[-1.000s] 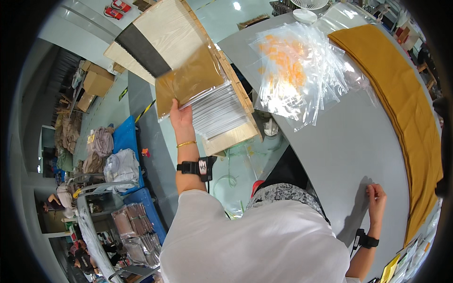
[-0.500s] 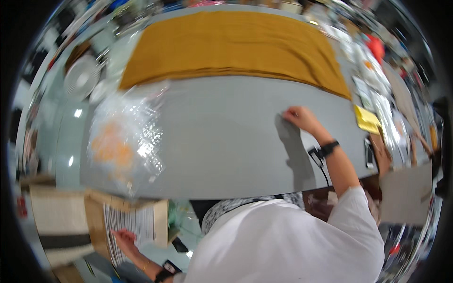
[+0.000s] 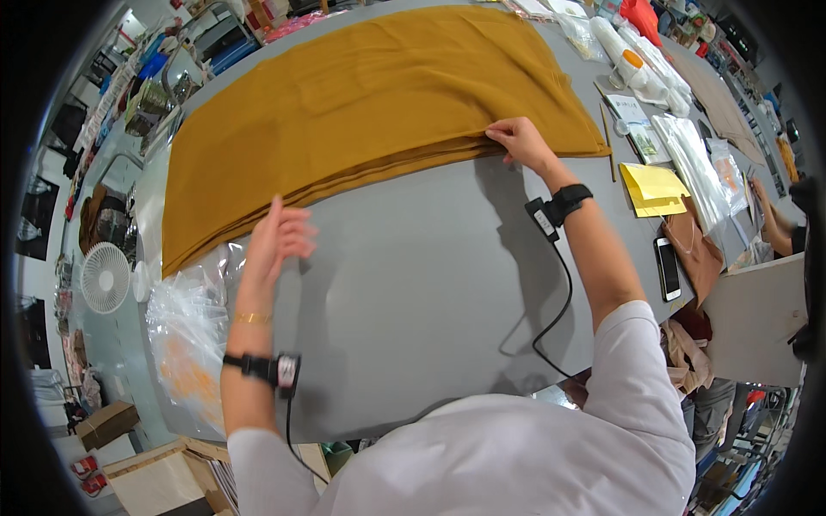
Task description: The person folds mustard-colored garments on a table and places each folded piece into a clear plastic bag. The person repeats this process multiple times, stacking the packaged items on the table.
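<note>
A mustard-coloured stack of folded fabric (image 3: 361,95) lies across the far side of the grey table (image 3: 404,284), its layered edge facing me. My right hand (image 3: 519,142) pinches the upper layer at that near edge, right of the middle. My left hand (image 3: 280,236) is by the near edge further left, fingers apart and slightly blurred, holding nothing. Clear plastic bags (image 3: 185,335) with orange print lie left of my left forearm, partly under the fabric's left corner.
At the right lie a yellow paper packet (image 3: 654,189), a phone (image 3: 667,268), a brown cloth piece (image 3: 695,249) and clear plastic sleeves (image 3: 691,172). A white fan (image 3: 106,277) stands off the table's left side. Another person's arm (image 3: 770,219) shows at the far right.
My left hand has come up from the box of cards at lower left to the fabric's edge. My right hand has moved forward from the bare table and taken hold of the fabric.
</note>
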### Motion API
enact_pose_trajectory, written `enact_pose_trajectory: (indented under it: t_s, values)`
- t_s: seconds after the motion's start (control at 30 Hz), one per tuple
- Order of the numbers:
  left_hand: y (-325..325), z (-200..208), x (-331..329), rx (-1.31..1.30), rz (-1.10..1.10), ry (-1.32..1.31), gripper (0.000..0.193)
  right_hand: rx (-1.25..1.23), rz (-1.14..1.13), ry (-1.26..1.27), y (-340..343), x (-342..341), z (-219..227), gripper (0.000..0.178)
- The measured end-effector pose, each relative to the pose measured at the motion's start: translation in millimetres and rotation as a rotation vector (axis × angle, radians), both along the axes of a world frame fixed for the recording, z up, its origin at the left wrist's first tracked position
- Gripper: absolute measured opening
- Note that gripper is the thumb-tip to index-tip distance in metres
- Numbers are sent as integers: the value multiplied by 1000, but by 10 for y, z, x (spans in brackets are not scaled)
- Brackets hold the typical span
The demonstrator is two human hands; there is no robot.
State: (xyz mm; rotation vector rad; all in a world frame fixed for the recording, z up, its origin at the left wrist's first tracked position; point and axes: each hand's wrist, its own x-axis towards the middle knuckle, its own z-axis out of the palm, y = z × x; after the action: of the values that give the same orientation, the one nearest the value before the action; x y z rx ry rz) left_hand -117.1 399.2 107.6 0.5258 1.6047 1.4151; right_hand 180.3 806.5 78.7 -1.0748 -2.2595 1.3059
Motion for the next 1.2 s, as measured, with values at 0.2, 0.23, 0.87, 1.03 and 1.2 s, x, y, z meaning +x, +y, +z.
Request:
enact_pose_trajectory:
  t_s: [0.2, 0.23, 0.87, 1.03, 1.2]
  values:
    - [1241, -350, -339, 128, 185, -431, 69, 234, 178, 711, 95, -25, 652, 27]
    - [1257, -350, -376, 209, 251, -434, 67, 318, 144, 574, 85, 45, 690, 20]
    - [-3924, 753, -1351, -608, 469, 611, 55, 13, 481, 138, -2632, 2037, 562, 27]
    - [-2211, 732, -380, -474, 131, 1559, 48, 518, -368, -291, -1455, 1877, -72, 49]
    - [280, 77, 1900, 290, -720, 1360, 38, 682, -123, -227, -1309, 1901, -410, 35]
